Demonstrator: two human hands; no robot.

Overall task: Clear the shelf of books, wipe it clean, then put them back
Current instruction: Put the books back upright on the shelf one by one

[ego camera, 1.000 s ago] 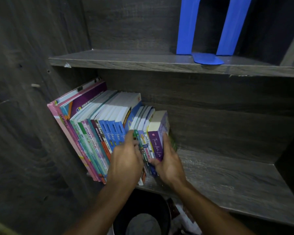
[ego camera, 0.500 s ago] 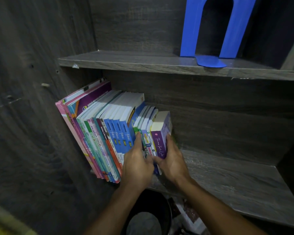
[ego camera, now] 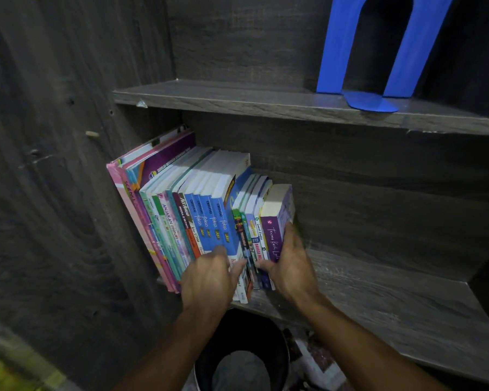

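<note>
Books (ego camera: 198,215) leaning at the left end of the lower shelf (ego camera: 378,300)
Head view: left hand (ego camera: 209,277) lies with relaxed fingers (ego camera: 219,251) on the blue spines; right hand (ego camera: 291,266) pinches the rightmost purple book (ego camera: 274,235), thumb on spine, fingers round its cover.

Blue bookend (ego camera: 378,52); grey woodgrain shelf (ego camera: 393,306); purple book (ego camera: 274,235).

The left grip (ego camera: 209,280) and right grip (ego camera: 291,266) are bare. The left forearm (ego camera: 164,348) and right forearm (ego camera: 364,342) are bare too, as far as they show.
</note>
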